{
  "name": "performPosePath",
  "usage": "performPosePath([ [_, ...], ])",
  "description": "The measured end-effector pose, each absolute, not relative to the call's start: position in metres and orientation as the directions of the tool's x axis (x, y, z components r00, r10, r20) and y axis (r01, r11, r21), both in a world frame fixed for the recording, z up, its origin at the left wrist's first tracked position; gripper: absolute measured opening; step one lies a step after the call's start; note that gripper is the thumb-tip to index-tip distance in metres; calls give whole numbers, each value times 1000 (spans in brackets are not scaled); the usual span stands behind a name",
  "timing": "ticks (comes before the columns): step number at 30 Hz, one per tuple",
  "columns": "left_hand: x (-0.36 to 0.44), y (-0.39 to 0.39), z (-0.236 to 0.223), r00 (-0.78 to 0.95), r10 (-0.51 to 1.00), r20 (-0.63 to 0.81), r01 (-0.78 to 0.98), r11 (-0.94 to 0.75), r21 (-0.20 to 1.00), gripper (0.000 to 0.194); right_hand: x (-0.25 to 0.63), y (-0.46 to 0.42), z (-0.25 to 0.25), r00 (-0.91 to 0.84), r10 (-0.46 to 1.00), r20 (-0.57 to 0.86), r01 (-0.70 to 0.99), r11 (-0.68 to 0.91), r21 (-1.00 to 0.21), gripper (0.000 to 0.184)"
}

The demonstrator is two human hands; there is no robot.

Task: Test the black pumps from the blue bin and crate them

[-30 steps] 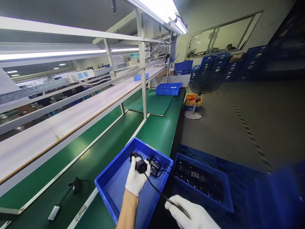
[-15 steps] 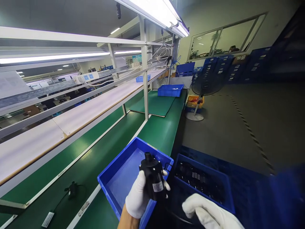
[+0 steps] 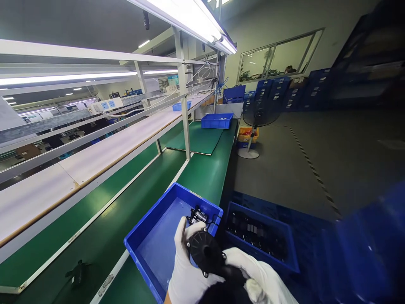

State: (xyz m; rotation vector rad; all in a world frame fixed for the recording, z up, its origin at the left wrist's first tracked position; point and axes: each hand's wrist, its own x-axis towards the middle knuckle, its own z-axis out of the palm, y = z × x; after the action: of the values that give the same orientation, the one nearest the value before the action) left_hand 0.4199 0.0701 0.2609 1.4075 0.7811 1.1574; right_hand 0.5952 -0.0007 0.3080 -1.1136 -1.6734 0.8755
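Our right hand point(image 3: 256, 274) has moved in from the side since half a second ago, and now it touches the black round part point(image 3: 205, 253). We have also turned that part, so its flat round face with the small knobs now looks up at us. Our left hand point(image 3: 188, 268) holds it, with the fingers bent round its left side. Our right hand is against its right side, but we cannot tell if its fingers close all the way round.

We have the round part up over the near right side of the blue tray point(image 3: 160, 245), which sits on the green surface point(image 3: 202, 173). Inside the tray, just past our left fingers, lies a small black part point(image 3: 198, 216) with a thin cord point(image 3: 216, 218). To the right of the tray, lower down, we see a blue bin point(image 3: 294, 257) with many dark parts point(image 3: 253, 230) in it.
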Motion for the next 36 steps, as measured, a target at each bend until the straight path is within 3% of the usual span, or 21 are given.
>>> performPosePath([
  [10,425,69,265,315,939,139,-274,-50,960,134,595,1,304,-188,947,262,286,308,-908,65],
  [17,426,69,265,311,938,156,-252,-77,965,127,599,-1,304,-192,951,242,313,293,-904,66],
  [31,431,66,270,310,931,193,-93,-172,981,120,606,0,299,-129,931,340,353,364,-862,47],
  [36,439,62,275,310,932,187,-79,-170,982,117,604,6,288,-32,945,325,327,317,-890,38],
])
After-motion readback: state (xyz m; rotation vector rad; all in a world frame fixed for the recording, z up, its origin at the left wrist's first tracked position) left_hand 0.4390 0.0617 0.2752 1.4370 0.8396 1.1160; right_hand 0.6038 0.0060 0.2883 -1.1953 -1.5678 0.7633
